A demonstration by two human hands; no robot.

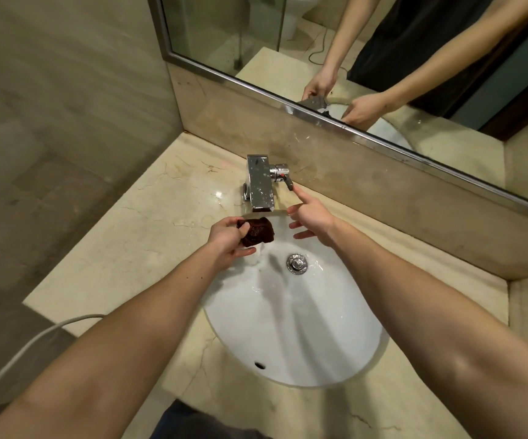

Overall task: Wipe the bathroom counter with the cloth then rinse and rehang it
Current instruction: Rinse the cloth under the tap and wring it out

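A dark brown cloth [259,233] is bunched in my left hand [228,238], held under the spout of the chrome faucet [260,185] over the white sink [313,327]. Water runs off the cloth into the basin toward the drain [296,263]. My right hand [311,217] is open with fingers spread, its index finger stretched out to the tip of the faucet lever [289,184]. The beige marble counter [136,236] surrounds the sink and looks wet near the faucet.
A mirror [383,52] runs along the back wall above a marble backsplash [383,185] and reflects both hands. A grey hose or cable [28,346] hangs off the counter's left edge. The tiled wall stands at left.
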